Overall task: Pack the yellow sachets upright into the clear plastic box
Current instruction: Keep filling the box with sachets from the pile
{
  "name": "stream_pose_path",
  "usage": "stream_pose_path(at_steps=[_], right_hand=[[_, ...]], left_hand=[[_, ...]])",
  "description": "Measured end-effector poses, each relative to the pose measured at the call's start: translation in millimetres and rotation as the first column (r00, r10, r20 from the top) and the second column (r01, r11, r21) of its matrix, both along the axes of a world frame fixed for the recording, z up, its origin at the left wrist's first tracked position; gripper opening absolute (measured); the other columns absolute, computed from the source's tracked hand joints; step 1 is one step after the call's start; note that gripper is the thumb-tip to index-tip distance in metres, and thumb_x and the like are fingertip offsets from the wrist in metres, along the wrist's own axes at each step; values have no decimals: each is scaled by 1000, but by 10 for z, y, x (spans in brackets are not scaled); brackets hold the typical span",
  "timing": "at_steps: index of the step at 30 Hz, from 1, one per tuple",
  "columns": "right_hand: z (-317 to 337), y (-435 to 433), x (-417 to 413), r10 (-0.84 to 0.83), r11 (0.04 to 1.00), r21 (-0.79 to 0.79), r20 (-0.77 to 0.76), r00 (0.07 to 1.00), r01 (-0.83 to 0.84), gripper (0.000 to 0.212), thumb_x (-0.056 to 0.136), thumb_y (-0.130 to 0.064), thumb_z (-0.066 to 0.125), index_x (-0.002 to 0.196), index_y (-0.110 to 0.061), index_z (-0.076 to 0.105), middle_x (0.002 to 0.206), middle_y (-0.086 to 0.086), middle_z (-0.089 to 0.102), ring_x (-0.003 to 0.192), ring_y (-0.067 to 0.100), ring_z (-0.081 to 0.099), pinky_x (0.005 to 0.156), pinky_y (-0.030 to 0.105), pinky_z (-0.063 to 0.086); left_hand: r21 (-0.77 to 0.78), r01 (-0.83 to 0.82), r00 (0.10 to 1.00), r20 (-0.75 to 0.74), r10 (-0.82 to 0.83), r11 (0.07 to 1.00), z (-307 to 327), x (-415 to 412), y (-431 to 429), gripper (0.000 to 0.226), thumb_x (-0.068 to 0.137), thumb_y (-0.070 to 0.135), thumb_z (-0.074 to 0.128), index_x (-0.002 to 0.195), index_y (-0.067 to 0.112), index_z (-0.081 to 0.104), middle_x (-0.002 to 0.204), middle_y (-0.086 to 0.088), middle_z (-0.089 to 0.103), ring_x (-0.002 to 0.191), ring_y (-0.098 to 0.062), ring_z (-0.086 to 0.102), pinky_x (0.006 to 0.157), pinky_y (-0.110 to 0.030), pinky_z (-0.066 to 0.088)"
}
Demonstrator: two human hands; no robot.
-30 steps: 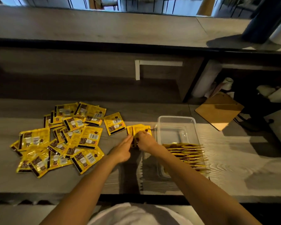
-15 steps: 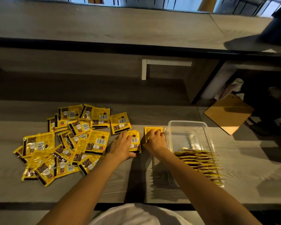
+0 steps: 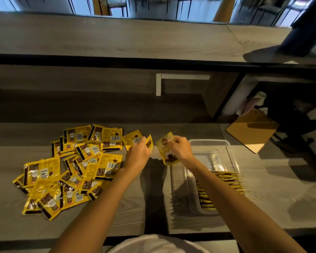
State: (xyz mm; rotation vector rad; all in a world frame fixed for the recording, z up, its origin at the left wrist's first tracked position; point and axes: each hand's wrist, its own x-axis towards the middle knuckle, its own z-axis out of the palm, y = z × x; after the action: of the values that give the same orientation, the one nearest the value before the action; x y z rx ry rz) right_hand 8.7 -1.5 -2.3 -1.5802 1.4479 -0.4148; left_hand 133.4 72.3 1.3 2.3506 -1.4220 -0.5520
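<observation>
A loose pile of yellow sachets (image 3: 69,170) covers the left part of the grey table. My left hand (image 3: 137,156) pinches one sachet (image 3: 149,141) held edge-on, just right of the pile. Beside it my right hand (image 3: 181,150) grips another yellow sachet (image 3: 165,149), lifted and tilted, near the left rim of the clear plastic box (image 3: 210,143). Inside the box a row of sachets (image 3: 224,181) stands upright at the near end; its far end holds none.
A brown clipboard (image 3: 252,132) lies at the table's far right corner. Behind the table runs a raised wooden counter (image 3: 117,39). A dark open shelf with a white roll (image 3: 259,97) sits at the right.
Both hands have lifted off the table, each with a sachet. The right hand's sachet has turned up and tilted; the left hand's now stands edge-on.
</observation>
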Motion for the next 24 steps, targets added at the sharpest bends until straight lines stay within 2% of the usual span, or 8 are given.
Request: stream_pose_path(at_steps=[2,4,8,11,14,19,23,24], right_hand=[[119,-81,-44,-86,996,30,135,987,83,21,94,-20,51,106,-9,65,98,6,67,100,23,65,89,39,54],[222,-178,-125,-156,987,10,227,961,158,19,92,-16,55,108,-9,63,103,7,67,100,21,65,90,40,54],[355,-342,-389,-260,952,-88,264,929,292,12,88,-7,59,98,-14,57,109,9,64,102,20,63,87,41,56],[412,-389,-621,-335,908,-175,244,910,381,19,87,-4,59,74,-17,52,95,8,62,93,18,62,76,36,58],[411,-392,-877,-425,863,-159,286,859,480,30,85,-2,58,63,-17,45,78,4,58,84,20,61,70,37,54],[346,-342,-1233,-459,855,-86,331,824,511,30,83,-1,59,64,-14,40,67,2,48,67,14,50,59,24,41],[276,-315,-1441,-437,870,-79,335,835,487,34,82,-2,61,62,-15,38,63,2,44,63,13,43,57,26,36],[267,-316,-1484,-429,876,-75,332,840,477,34,83,-2,61,62,-16,37,63,2,44,63,12,44,56,25,36]], left_hand=[[-112,-73,990,-128,58,991,177,-7,-82,23,93,15,51,114,6,50,103,-12,62,92,-24,59,68,-28,40],[-152,-100,973,-223,64,983,338,-21,-178,21,89,14,58,109,8,53,100,-7,62,91,-19,55,71,-25,39],[-174,-49,927,-374,-20,983,504,-100,-385,20,85,13,64,101,17,55,106,-8,65,106,-24,59,88,-39,53],[-196,30,918,-381,-104,980,578,-252,-489,15,85,11,63,96,20,56,103,-8,65,105,-24,59,88,-42,53],[-196,62,901,-411,-140,979,597,-440,-568,14,86,7,59,88,21,54,96,-5,63,105,-24,58,86,-41,53],[-199,86,859,-481,-174,976,526,-743,-610,32,82,1,61,109,17,52,97,-1,57,107,-24,56,82,-38,54],[-249,25,883,-448,-138,968,436,-963,-643,8,87,13,57,85,19,53,87,-8,64,97,-33,62,82,-43,55],[-259,11,886,-445,-130,966,428,-1010,-657,14,88,15,57,77,20,51,79,-6,62,93,-33,62,80,-43,55]])
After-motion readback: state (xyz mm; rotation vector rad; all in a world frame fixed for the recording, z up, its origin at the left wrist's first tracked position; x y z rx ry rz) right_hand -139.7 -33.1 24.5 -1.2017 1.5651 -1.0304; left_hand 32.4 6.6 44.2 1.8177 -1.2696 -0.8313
